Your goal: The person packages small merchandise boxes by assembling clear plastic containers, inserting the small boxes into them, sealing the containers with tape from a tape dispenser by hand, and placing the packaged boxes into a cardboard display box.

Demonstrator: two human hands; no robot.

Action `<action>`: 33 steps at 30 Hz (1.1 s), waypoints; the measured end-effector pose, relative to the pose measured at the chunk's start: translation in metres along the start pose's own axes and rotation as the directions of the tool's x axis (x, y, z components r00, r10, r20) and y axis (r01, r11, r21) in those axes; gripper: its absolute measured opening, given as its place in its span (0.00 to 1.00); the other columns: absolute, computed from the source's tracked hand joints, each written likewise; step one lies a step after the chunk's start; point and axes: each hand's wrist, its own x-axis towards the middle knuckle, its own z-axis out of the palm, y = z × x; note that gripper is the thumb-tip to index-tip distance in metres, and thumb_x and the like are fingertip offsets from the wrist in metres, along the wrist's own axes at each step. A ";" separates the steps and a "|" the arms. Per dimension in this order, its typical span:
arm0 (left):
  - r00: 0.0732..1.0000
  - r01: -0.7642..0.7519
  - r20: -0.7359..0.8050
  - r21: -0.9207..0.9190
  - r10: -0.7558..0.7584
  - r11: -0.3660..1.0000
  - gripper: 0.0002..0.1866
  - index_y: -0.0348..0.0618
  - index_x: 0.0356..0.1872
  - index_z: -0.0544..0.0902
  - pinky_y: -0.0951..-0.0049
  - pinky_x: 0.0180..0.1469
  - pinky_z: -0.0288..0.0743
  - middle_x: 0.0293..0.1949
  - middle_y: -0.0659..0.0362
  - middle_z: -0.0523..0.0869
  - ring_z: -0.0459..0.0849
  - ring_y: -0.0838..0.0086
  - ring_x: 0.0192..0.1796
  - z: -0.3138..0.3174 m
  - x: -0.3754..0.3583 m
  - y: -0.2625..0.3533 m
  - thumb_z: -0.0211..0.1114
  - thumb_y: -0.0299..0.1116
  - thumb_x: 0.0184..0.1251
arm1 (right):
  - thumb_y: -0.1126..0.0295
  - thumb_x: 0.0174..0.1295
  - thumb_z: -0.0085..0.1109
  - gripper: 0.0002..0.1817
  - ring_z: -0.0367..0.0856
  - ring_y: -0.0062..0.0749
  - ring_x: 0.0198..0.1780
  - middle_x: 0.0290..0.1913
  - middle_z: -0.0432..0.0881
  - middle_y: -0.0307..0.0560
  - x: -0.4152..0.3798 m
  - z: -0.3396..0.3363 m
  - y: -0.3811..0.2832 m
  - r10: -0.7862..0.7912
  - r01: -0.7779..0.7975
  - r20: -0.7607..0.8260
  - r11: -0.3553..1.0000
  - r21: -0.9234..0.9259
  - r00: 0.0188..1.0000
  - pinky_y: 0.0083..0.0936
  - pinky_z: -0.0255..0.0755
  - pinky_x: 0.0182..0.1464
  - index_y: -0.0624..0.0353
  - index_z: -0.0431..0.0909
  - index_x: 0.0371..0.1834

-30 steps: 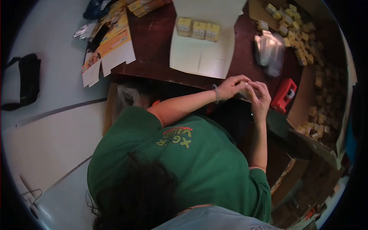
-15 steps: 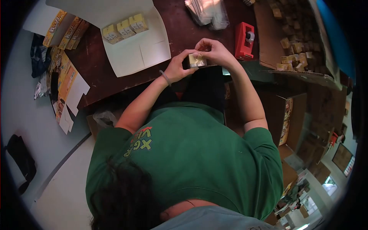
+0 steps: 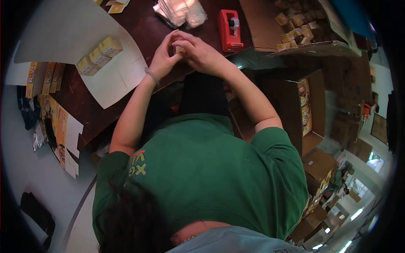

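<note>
At the table's near edge, my left hand [image 3: 163, 58], with a band at its wrist, curls around a small yellow box [image 3: 180, 51]. My right hand [image 3: 201, 52] closes over the same box from the other side, fingertips of both hands meeting above it. Most of the box is covered by fingers. To the left, an open white carton [image 3: 120, 76] bears a row of 3 small yellow boxes [image 3: 100, 55]. Beyond my hands lie clear plastic sleeves [image 3: 180, 12], and a red tape dispenser [image 3: 230, 31] stands to the right.
A large cardboard box [image 3: 310, 49] at the right holds many small yellow boxes [image 3: 297, 33]. Orange printed cartons [image 3: 44, 79] stand at the left, with a flattened carton [image 3: 67, 128] below them. Another open cardboard box [image 3: 280, 99] sits below the table on the right.
The view has turned, shifting the table's contents left and tilting them. My right hand has come over the small box, which is now largely hidden between both hands.
</note>
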 end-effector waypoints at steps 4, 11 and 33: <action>0.966 -0.066 0.257 0.326 -0.021 0.943 0.37 0.44 0.72 0.68 0.70 0.67 0.66 0.60 0.58 0.77 0.75 0.72 0.62 -0.018 0.019 0.011 0.72 0.33 0.60 | 0.64 0.52 0.72 0.30 0.69 0.47 0.65 0.66 0.70 0.50 -0.025 -0.036 0.002 0.177 -0.246 -0.266 0.935 -0.256 0.948 0.42 0.63 0.66 0.53 0.72 0.60; 0.862 0.069 0.504 -0.021 -0.049 0.997 0.28 0.44 0.65 0.73 0.72 0.60 0.73 0.55 0.60 0.80 0.79 0.75 0.56 0.038 0.059 -0.003 0.69 0.34 0.64 | 0.57 0.61 0.69 0.15 0.81 0.40 0.51 0.49 0.82 0.53 -0.101 -0.050 0.085 0.767 -0.700 -0.325 0.640 0.316 0.554 0.33 0.73 0.54 0.60 0.87 0.37; 0.856 0.169 0.512 -0.133 -0.078 0.977 0.28 0.42 0.66 0.75 0.72 0.66 0.67 0.60 0.60 0.79 0.76 0.75 0.61 0.063 0.073 -0.017 0.66 0.31 0.63 | 0.69 0.69 0.61 0.08 0.79 0.18 0.33 0.31 0.82 0.37 -0.121 -0.010 0.051 0.916 -0.497 -0.171 0.345 0.797 0.362 0.19 0.74 0.40 0.63 0.82 0.41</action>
